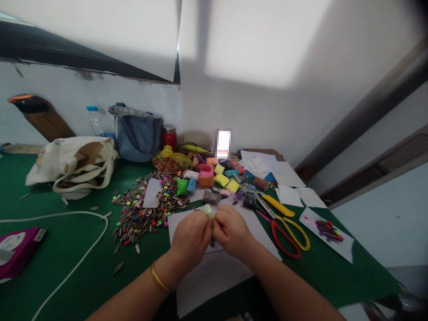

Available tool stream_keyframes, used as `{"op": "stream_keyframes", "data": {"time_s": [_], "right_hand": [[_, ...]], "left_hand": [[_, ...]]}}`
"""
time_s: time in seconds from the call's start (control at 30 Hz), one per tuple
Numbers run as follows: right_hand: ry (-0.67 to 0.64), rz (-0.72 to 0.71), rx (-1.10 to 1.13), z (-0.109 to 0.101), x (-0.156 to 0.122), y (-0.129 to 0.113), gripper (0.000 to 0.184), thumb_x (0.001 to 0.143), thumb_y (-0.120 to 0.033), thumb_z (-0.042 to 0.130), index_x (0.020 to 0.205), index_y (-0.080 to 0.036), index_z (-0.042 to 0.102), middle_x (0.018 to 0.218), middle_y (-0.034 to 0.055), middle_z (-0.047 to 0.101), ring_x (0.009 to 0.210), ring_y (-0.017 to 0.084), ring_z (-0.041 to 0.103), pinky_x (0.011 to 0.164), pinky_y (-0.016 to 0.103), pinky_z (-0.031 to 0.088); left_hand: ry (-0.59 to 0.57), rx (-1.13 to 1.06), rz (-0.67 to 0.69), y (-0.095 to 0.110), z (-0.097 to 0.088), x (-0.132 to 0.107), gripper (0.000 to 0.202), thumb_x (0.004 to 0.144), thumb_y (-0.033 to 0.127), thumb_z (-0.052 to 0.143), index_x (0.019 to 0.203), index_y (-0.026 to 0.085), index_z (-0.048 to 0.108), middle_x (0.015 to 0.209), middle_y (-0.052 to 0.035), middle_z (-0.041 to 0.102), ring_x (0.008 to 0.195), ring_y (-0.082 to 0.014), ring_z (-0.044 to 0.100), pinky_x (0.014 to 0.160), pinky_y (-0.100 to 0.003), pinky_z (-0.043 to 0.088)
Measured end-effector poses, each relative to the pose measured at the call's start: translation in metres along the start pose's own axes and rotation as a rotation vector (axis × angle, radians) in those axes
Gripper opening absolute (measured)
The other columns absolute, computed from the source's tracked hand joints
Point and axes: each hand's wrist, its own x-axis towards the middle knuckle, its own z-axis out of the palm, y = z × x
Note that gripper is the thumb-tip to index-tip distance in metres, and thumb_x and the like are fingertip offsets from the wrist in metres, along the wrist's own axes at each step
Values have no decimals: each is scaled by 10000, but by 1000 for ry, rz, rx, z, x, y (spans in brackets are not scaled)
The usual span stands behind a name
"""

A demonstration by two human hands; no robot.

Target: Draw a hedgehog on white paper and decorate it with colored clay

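Both fists meet over white paper sheets (197,292) at the front of the green table. My left hand (191,236), with a gold bangle at the wrist, is closed, fingers pressed against the other hand. My right hand (232,231) is closed too. A small pale green lump (208,209), perhaps modelling clay, pokes out at the top between them, pinched by both. Something small and dark (212,242) shows beneath the fingers; its kind is unclear. Just beyond the hands lie a grey clay packet (211,197) and several yellow packets (221,180).
Sunflower seeds (133,214) mixed with coloured balls spread at left. To the right lie scissors (284,236), a yellow cutter (278,205) and a seed-decorated card (329,234). Bags (138,133), a red flask (170,138) and a blurred bright screen (224,143) stand behind. A white cable (83,256) crosses the left.
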Motion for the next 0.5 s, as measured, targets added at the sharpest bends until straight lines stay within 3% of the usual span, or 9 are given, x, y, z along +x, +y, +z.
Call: {"op": "stream_keyframes", "data": {"time_s": [0.1, 0.2, 0.3, 0.5], "right_hand": [[-110, 1, 176, -3, 2, 2, 216, 859, -146, 438, 651, -202, 425, 696, -4, 485, 696, 154, 462, 650, 287, 334], [-155, 54, 213, -7, 2, 6, 178, 895, -221, 483, 719, -203, 469, 739, -7, 509, 709, 155, 467, 654, 283, 343], [-176, 63, 187, -9, 2, 11, 182, 930, -295, 510, 773, -203, 495, 781, -1, 529, 744, 163, 476, 675, 287, 352], [-211, -17, -38, -11, 0, 10, 180, 963, -234, 453, 791, -199, 492, 815, 22, 549, 781, 177, 474, 696, 300, 342]], "left_hand": [[-60, -121, -75, -1, -2, 0, 268, 989, 248, 347, 742, 218, 446, 732, -12, 513, 685, -175, 470, 622, -305, 346], [-104, -199, -120, -5, -3, 0, 263, 994, 273, 352, 756, 216, 446, 749, -4, 505, 690, -168, 462, 623, -296, 350], [-124, -235, -107, -10, -4, 2, 247, 991, 264, 355, 765, 213, 440, 759, 3, 495, 696, -162, 457, 629, -288, 353], [-174, -181, -42, -11, -4, 6, 251, 993, 242, 340, 760, 210, 429, 773, -2, 492, 718, -161, 456, 639, -284, 353]]}}
